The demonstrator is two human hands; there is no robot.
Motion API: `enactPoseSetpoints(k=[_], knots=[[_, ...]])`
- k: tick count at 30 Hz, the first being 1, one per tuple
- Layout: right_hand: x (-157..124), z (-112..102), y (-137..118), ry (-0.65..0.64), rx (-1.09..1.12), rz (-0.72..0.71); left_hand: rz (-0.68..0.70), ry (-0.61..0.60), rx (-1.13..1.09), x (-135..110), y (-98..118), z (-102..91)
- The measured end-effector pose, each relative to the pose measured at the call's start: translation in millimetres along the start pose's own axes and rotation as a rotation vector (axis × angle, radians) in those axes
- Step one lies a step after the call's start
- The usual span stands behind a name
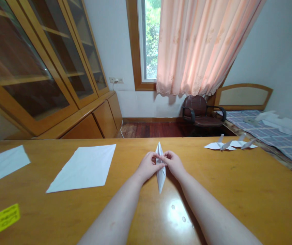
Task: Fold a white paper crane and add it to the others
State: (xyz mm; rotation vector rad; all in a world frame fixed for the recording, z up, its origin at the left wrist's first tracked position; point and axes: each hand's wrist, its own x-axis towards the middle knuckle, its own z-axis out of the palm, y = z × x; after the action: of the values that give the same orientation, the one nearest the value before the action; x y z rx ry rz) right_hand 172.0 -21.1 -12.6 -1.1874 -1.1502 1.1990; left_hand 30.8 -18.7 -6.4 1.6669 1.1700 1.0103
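Left bare hand point(148, 167): one. Right bare hand point(175, 164): one. Narrow folded white paper piece point(160, 183): one. Flat white paper sheets point(84, 170): two, left. Folded winged white paper figures point(212, 146): two, far right. Yellow rectangular label with dark writing point(1, 222): one, near left. Maroon chair with black armrests point(196, 106): one, far. Pink curtain point(199, 44): one, far.

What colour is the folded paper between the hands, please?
The folded paper is white, clearest in the head view.

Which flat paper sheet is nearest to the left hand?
The white sheet fully in view; the other sheet, farther left, is cut by the picture edge.
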Motion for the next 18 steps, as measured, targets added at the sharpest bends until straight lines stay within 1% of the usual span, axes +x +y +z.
enactPoseSetpoints(k=[2,5,8,11,14,18], knots=[[-1.0,0.7,-1.0,-0.012,0.013,0.015,-0.052,-0.006,-0.076,-0.4,2.9,0.9],[-1.9,0.7,-1.9,-0.035,0.044,0.046,-0.142,-0.037,-0.259,0.1,8.1,0.6],[-1.8,0.9,-2.2,-0.035,0.085,0.067,-0.167,-0.042,-0.388,2.1,9.7,-0.7],[-1.6,1.6,-2.5,-0.052,0.155,0.079,-0.139,0.041,-0.448,4.4,7.7,-1.6],[-2.0,1.3,-3.4,-0.070,0.200,0.092,-0.149,0.058,-0.499,6.0,5.8,-2.8],[-3.4,-0.4,-5.3,-0.079,0.165,0.116,-0.176,0.097,-0.500,7.3,4.7,-5.7]])
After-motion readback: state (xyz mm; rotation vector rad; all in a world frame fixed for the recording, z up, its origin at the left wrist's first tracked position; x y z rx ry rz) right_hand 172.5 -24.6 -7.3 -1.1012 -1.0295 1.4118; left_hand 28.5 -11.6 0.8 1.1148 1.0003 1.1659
